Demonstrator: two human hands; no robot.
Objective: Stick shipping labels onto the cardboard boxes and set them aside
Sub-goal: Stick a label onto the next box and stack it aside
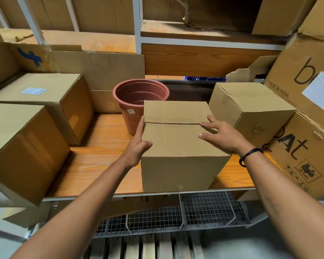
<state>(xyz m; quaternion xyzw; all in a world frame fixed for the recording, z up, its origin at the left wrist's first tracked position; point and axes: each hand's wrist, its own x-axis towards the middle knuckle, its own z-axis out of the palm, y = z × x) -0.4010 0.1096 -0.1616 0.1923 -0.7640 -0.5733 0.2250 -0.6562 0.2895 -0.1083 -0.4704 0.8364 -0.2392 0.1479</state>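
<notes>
**A:** What sits nearest, and how much room is there?

**B:** Below the front lip hang grey wire-mesh baskets (204,208). Above them is the orange wood-grain shelf board (101,156). The plain brown closed cardboard box (176,156) stands at its front edge, roughly in the middle. A broad strip of bare board lies to its left and a narrow strip to its right.

**A:** And the hands?

**B:** Both are on that box, and neither is clenched. The left hand (138,144) lies flat against the box's left side, fingers straight, with the thumb over the top edge. The right hand (223,135) rests palm-down on the lid near the right edge, fingers spread across the flap seam. A black cord bracelet (249,155) circles that wrist. I see no label on the faces of this box that show.

**A:** Counts, going back?

**B:** There are four plain closed boxes. One is the held one. Two stand at the left: the near left box (22,146) overhangs the lip, and the far left box (51,101) carries a white label (33,91) on top. The fourth, the tilted right box (251,109), is just behind the right hand. Whether it touches the held box I cannot tell. Two large printed cartons (307,146) are stacked at the far right. One terracotta plastic bucket (137,98) stands just behind the held box's left rear corner. One flat cardboard sheet (101,66) leans at the back.
</notes>
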